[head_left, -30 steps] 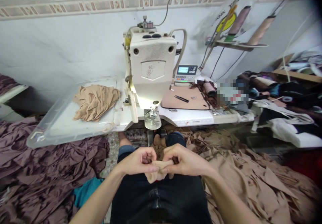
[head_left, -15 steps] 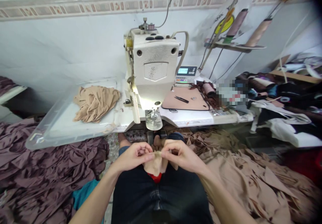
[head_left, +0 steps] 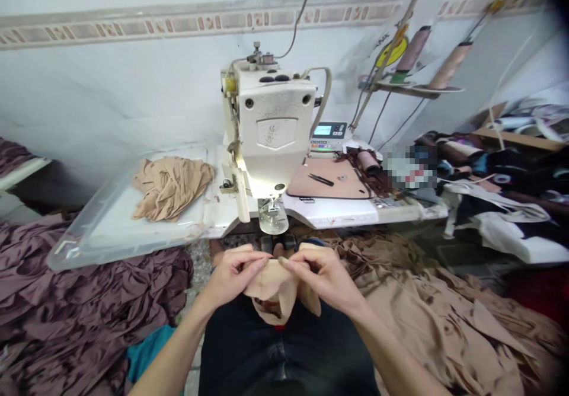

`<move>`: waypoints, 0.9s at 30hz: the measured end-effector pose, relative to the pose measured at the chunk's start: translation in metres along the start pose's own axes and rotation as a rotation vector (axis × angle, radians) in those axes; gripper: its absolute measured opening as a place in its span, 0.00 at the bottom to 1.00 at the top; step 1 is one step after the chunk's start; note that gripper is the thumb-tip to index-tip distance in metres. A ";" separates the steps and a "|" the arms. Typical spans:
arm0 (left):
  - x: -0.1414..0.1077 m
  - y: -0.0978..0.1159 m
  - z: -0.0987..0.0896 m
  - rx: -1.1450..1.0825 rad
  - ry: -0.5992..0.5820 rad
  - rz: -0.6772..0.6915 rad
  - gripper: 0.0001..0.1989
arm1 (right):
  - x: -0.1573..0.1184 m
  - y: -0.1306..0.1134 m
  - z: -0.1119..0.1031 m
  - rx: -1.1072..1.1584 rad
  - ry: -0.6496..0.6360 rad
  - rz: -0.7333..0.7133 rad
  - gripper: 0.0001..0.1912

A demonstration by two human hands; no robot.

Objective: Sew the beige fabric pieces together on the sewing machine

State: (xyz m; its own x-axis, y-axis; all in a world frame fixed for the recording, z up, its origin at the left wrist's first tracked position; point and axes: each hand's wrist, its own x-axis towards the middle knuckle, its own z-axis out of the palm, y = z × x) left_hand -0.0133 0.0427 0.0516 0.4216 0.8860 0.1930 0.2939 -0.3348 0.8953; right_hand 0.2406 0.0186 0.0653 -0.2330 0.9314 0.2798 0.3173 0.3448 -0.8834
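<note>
Cloth (head_left: 272,278), beige, matte, hanging in loose folds; left hand (head_left: 235,274) and right hand (head_left: 320,272) pinching upper edge.

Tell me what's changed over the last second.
The left hand and right hand moved slightly forward, toward the sewing machine, and the beige fabric piece they pinch went from bunched to hanging more open. The beige fabric pile and thread snips stayed put.

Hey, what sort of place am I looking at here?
Probably a garment sewing workshop: there's a sewing machine on a white table, thread cones on a stand beside it, and large heaps of tan cloth and purplish-brown cloth lying around.
</note>
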 end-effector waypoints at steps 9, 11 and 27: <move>0.025 0.009 0.003 -0.069 0.128 0.029 0.15 | 0.023 -0.005 0.001 -0.069 0.238 -0.099 0.19; 0.032 0.010 0.003 -0.170 0.147 -0.070 0.16 | 0.032 0.001 0.002 0.008 0.264 -0.032 0.20; 0.072 0.023 0.008 -0.242 0.447 -0.155 0.18 | 0.065 0.018 -0.006 0.196 0.343 0.099 0.24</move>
State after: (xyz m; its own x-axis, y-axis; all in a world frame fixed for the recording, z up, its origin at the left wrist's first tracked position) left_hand 0.0301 0.0962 0.0829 -0.0333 0.9872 0.1562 0.0955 -0.1525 0.9837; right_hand 0.2364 0.0863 0.0695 0.1204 0.9553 0.2700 0.1343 0.2538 -0.9579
